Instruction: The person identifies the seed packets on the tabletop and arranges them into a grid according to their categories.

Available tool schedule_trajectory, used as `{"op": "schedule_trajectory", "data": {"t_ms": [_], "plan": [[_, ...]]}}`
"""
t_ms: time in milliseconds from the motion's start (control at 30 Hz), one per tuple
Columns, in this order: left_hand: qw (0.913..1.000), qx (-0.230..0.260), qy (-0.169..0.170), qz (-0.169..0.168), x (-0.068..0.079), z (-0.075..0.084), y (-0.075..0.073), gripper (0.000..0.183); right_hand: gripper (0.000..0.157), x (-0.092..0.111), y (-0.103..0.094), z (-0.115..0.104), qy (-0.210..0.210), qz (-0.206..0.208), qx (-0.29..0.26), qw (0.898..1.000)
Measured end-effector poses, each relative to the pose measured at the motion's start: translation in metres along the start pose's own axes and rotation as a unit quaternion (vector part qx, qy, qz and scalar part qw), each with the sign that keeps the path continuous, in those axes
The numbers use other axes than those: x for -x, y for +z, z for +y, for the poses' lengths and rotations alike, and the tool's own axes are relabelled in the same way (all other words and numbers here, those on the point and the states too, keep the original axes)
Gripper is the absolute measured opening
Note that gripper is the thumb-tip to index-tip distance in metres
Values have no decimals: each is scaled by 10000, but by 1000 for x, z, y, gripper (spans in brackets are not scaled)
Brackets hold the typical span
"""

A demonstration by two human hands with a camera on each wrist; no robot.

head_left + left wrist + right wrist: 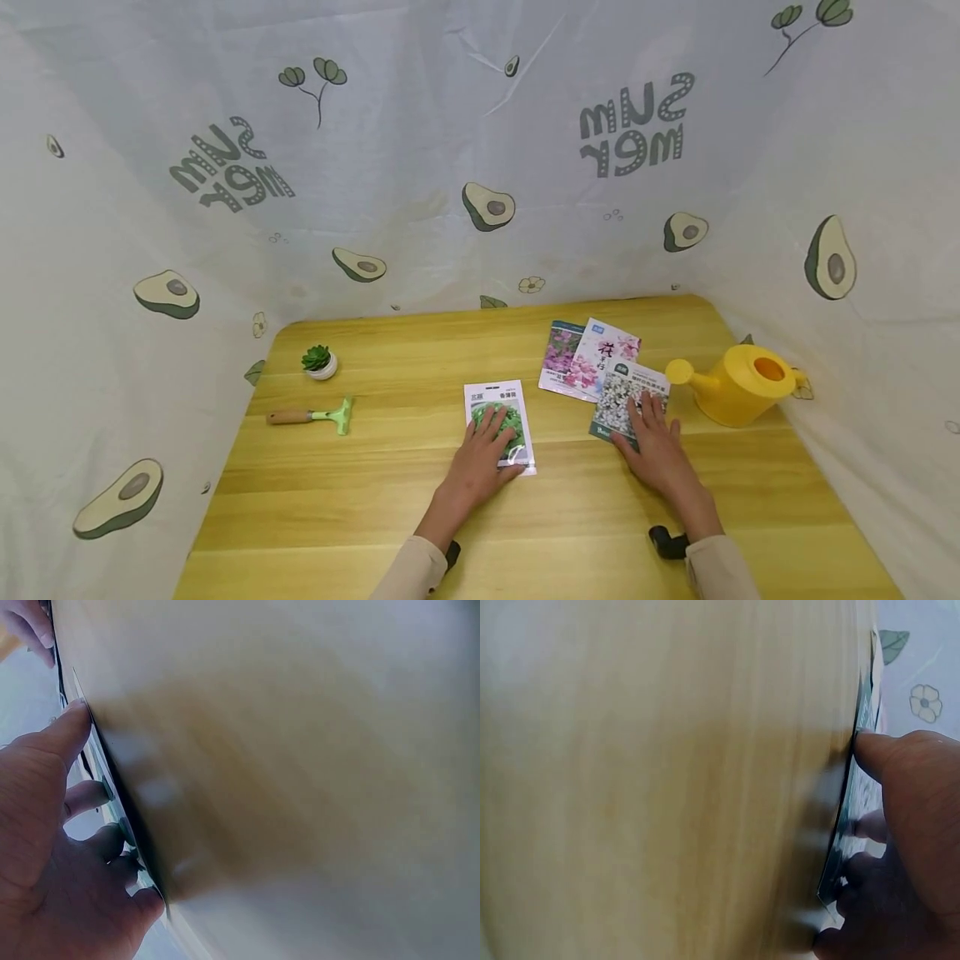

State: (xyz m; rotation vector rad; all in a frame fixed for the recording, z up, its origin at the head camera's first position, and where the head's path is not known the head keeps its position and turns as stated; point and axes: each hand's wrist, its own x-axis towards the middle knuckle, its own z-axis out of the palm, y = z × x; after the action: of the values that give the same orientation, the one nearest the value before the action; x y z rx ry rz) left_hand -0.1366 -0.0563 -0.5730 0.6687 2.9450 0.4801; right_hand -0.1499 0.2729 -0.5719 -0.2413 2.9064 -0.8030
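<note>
My left hand [477, 464] rests with spread fingers on a white seed packet [520, 446] that pictures green leaves, lying flat mid-table. In the left wrist view, the fingertips [79, 712] touch the packet seen edge-on. To the right, my right hand [660, 450] lies on a seed packet with white flowers [621, 392], its fingers spread across the lower part. The right wrist view has the thumb at this packet's edge [847, 787]. Behind it, a pink-flower seed packet [600, 350] overlaps a purple-flower seed packet [562, 350].
A yellow watering can [738, 392] stands close to the right of the white-flower packet. At the left are a small potted succulent [321, 365] and a green tool with a wooden handle [311, 415]. A printed curtain [420, 150] surrounds the wooden table [337, 500].
</note>
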Motion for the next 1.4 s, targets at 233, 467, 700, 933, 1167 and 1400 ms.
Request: {"op": "schedule_trajectory", "data": {"t_ms": [233, 467, 700, 933, 1167, 1400], "plan": [[10000, 21, -48, -2, 4, -1, -1, 53, 82, 0, -2, -6, 9, -136, -4, 9999], [9999, 102, -54, 47, 13, -3, -1, 53, 82, 3, 1, -8, -104, -78, -16, 9999], [9998, 200, -64, 64, 21, -5, -2, 53, 81, 6, 5, -11, -121, -117, 23, 9999], [9998, 183, -96, 52, 26, -6, 0, 54, 82, 7, 7, -15, -136, -145, 44, 9998], [9997, 171, -138, 61, 29, -6, 0, 54, 80, 9, 11, -19, -229, -144, 46, 9996], [9996, 222, -164, 71, 32, -7, -1, 55, 80, 11, 12, -26, -308, -162, 66, 9994]]}}
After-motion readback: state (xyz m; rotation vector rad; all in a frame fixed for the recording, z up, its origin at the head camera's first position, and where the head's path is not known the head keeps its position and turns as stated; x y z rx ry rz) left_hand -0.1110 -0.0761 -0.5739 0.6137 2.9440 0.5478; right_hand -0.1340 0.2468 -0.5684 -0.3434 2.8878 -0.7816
